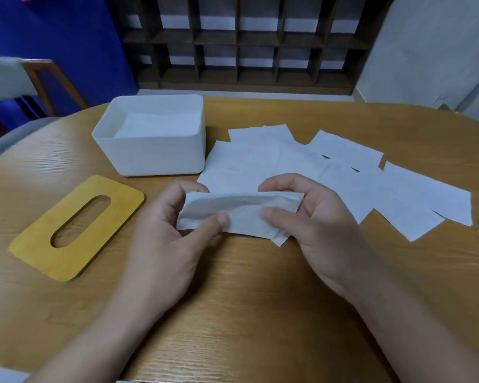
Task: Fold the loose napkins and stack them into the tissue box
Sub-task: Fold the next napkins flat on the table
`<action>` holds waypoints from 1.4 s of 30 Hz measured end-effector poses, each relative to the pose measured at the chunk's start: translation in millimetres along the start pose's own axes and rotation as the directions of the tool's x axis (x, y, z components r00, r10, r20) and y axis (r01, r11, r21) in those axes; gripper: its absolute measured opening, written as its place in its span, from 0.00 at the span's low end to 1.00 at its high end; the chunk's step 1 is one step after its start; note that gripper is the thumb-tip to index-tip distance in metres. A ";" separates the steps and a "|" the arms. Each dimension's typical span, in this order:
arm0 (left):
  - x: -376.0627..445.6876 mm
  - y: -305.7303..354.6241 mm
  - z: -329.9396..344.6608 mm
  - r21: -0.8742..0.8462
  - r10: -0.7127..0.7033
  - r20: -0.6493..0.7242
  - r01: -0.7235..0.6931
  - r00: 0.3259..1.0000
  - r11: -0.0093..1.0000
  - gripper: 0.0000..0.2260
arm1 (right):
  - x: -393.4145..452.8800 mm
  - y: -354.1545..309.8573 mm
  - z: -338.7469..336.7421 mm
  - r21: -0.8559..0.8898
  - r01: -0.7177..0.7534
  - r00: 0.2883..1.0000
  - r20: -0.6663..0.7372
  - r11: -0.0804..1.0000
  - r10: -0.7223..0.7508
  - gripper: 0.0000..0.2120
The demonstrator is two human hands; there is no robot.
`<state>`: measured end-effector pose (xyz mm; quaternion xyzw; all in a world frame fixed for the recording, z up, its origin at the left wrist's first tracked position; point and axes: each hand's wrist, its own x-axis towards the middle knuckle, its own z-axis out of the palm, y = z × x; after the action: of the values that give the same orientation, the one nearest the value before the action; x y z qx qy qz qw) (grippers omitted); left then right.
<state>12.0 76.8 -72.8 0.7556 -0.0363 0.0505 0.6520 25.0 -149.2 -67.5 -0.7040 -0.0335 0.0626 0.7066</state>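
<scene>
Napkins (302, 164): white
Tissue box (152, 153): white
Lid (75, 230): yellow wood
Desk (260, 299): light wood grain
Shelf (246, 42): dark brown

Single head view, looking forward and down, close over wooden table (260, 299); shelving (241, 42) beyond far edge.

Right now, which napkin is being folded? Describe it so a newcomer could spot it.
On the wooden table, in front of the white tissue box, the left hand and right hand pinch one napkin. Unlike the flat loose napkins behind, it is doubled into a narrow strip and lifted.
</scene>
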 end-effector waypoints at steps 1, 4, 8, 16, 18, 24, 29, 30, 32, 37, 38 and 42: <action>0.6 -3.6 0.7 0.051 -0.007 -0.002 0.007 1.000 0.999 0.12 | -0.5 2.9 2.1 -0.060 -0.007 1.000 -0.017 0.998 0.006 0.10; -0.5 -9.6 3.8 0.139 -0.014 -0.039 0.020 0.999 0.990 0.17 | -3.2 6.5 6.7 -0.136 0.001 1.000 -0.026 0.991 -0.005 0.07; -4.4 -14.4 11.5 0.036 0.007 -0.110 -0.003 0.994 0.999 0.18 | -8.9 5.0 11.6 -0.198 0.066 0.998 0.001 0.978 -0.067 0.12; -6.5 -12.6 7.2 -0.065 0.017 -0.151 -0.028 0.988 0.997 0.18 | -17.4 7.2 29.2 -0.221 0.123 0.988 -0.064 0.967 -0.140 0.28; -7.9 -12.2 3.5 -0.074 0.035 -0.151 -0.046 0.988 0.996 0.17 | -17.0 8.5 30.4 -0.232 0.088 0.993 -0.055 0.969 -0.103 0.28; -11.5 -9.0 0.8 -0.099 0.047 -0.104 -0.057 0.993 0.993 0.20 | -22.5 8.9 39.5 -0.212 0.106 0.984 -0.118 0.971 -0.133 0.20; -8.2 -15.2 -3.7 -0.064 0.003 -0.114 -0.011 0.993 0.998 0.26 | -25.4 11.1 41.9 -0.201 0.080 0.991 -0.087 0.976 -0.099 0.19; -8.6 -14.2 -2.5 -0.082 -0.003 -0.112 -0.006 0.994 0.997 0.26 | -26.1 11.7 42.7 -0.200 0.077 0.992 -0.085 0.977 -0.096 0.19; -10.6 -12.7 0.9 -0.096 0.006 -0.111 -0.017 0.994 0.995 0.28 | -27.4 13.1 45.1 -0.213 0.080 0.991 -0.086 0.974 -0.100 0.18; -11.9 -15.1 2.0 -0.002 0.006 -0.142 -0.007 0.990 1.000 0.28 | -28.3 14.7 48.5 -0.188 0.115 0.986 -0.101 0.975 -0.136 0.17; -11.3 -15.7 1.2 0.017 0.002 -0.137 0.000 0.991 1.000 0.28 | -28.6 14.6 48.6 -0.192 0.108 0.987 -0.096 0.975 -0.128 0.17; -12.0 -17.6 0.3 0.070 0.017 -0.119 -0.009 0.993 0.998 0.28 | -30.5 15.8 50.5 -0.216 0.095 0.991 -0.075 0.972 -0.113 0.16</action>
<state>2.3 79.0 -91.7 0.7732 -0.0004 0.1010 0.6261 -12.6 -103.3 -81.7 -0.7745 -0.0464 -0.0090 0.6308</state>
